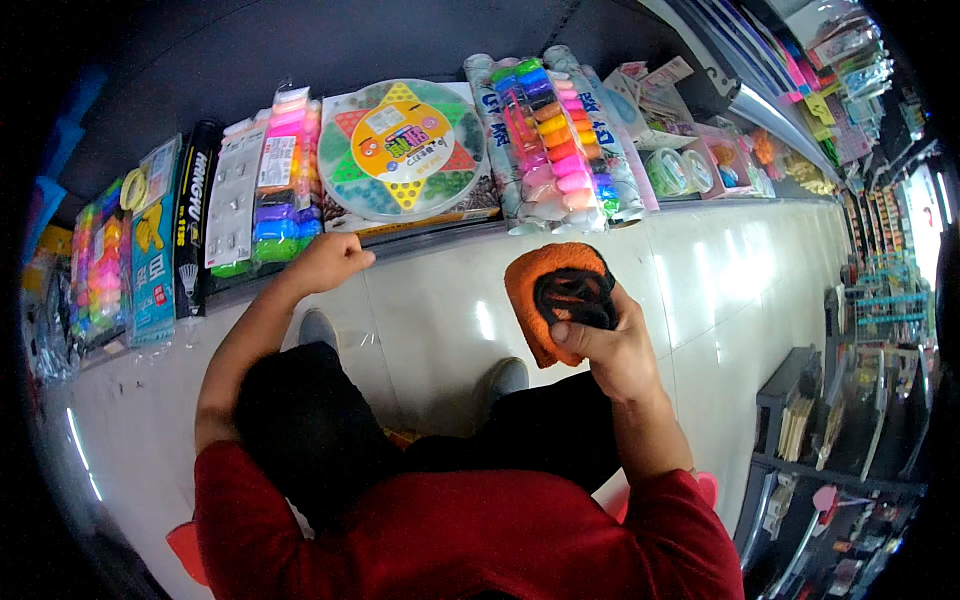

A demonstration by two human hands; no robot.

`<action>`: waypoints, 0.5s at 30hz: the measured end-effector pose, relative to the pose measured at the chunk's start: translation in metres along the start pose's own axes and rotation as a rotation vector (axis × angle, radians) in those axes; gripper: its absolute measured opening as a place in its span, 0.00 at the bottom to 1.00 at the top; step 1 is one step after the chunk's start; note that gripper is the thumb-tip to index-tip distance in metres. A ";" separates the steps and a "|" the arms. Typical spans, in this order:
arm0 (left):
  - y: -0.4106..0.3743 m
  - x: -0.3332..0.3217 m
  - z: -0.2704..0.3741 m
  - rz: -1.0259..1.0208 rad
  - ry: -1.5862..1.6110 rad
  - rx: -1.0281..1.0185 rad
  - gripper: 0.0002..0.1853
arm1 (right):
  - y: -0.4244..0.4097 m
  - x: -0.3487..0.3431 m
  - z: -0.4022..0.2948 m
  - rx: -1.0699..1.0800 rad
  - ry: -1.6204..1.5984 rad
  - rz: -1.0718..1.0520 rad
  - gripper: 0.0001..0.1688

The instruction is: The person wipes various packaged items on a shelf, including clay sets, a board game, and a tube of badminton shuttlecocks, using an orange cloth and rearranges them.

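Note:
A folded orange cloth with black trim (529, 292) is in my right hand (622, 345), the thumb pressed on its black part. The cloth is above the pale floor tiles, in front of the low shelf. My left hand (330, 262) is curled into a loose fist at the shelf's front edge. Nothing shows in it, though the inside of the fist is hidden. Just beyond that fist are a round Chinese checkers set (401, 146) in clear packaging and a pack of coloured modelling clay (281, 217).
More clay packs (566, 150) lie on rolled sheets to the right, near tubs (667, 172) and small boxes. A black badminton tube (196, 217) stands left. Shelving with hanging goods (825, 405) runs along the right. My shoes (510, 375) rest on the floor (435, 300).

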State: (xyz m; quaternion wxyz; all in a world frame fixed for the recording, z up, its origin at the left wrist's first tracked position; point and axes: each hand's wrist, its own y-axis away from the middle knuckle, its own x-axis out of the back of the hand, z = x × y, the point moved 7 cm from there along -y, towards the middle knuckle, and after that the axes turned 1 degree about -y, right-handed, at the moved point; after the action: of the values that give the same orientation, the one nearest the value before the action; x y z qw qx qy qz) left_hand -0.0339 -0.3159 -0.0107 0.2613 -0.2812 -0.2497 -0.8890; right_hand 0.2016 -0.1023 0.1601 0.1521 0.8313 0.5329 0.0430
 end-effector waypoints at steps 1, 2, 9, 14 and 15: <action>0.006 -0.003 0.005 -0.054 -0.079 -0.072 0.17 | -0.001 0.000 -0.001 0.007 -0.039 0.001 0.29; 0.012 -0.010 0.003 -0.147 -0.092 -0.065 0.18 | -0.001 -0.001 -0.001 0.013 -0.079 0.001 0.30; 0.078 -0.002 -0.009 -0.264 -0.024 0.152 0.26 | -0.002 -0.009 -0.004 0.012 -0.367 -0.038 0.31; 0.139 0.003 -0.006 -0.350 -0.092 0.189 0.25 | 0.002 -0.007 0.004 -0.004 -0.376 -0.056 0.27; 0.145 0.000 -0.004 -0.402 -0.157 0.124 0.25 | 0.003 -0.004 0.002 -0.005 -0.374 -0.040 0.26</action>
State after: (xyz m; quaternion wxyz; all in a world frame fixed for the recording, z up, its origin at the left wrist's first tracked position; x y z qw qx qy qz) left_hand 0.0524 -0.4254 0.0298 0.0753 -0.2775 -0.3747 -0.8815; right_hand 0.2028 -0.1074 0.1590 0.2514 0.8138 0.5115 -0.1138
